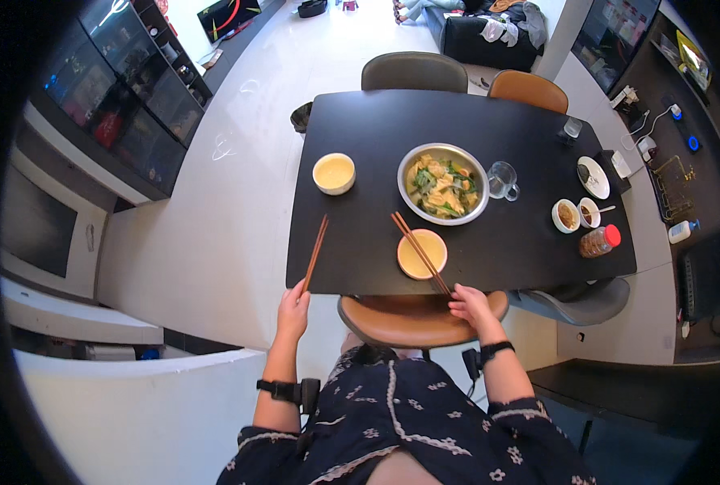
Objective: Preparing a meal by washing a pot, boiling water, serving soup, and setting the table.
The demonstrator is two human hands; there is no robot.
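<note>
My left hand is closed around the lower end of a pair of brown chopsticks, which point up over the table's left front part. At the table's front edge, the fingertips of my right hand pinch the near end of another pair of chopsticks. That pair crosses above a small bowl of yellow food; whether it touches the rim is unclear. Beyond stands a large steel bowl of leafy greens and pale yellow pieces. A second bowl of yellow food sits at the left.
On the dark table, a glass mug stands beside the steel bowl. Farther right are two small sauce bowls, a red-lidded jar and a white plate. A brown chair is between me and the table.
</note>
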